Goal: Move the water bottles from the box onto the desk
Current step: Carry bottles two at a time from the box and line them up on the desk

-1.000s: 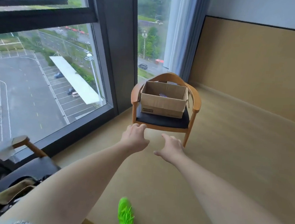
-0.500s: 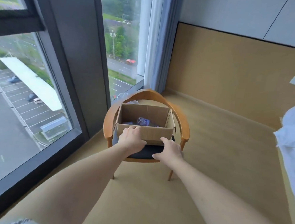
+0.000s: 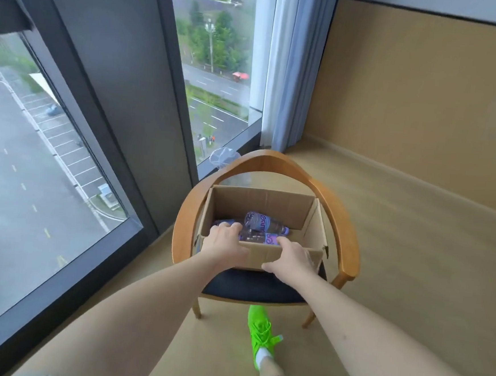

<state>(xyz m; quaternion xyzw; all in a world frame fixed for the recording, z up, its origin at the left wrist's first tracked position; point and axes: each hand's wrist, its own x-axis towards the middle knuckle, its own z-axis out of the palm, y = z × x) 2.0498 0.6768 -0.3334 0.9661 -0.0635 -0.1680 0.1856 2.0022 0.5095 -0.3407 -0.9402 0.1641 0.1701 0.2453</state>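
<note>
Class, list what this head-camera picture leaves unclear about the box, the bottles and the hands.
- Count of purple-labelled plastic water bottles: near wall of the brown cardboard box and both hands hide some.
- Left hand and right hand grip: fingertips hidden over the box rim.
- Desk: outside the frame.
</note>
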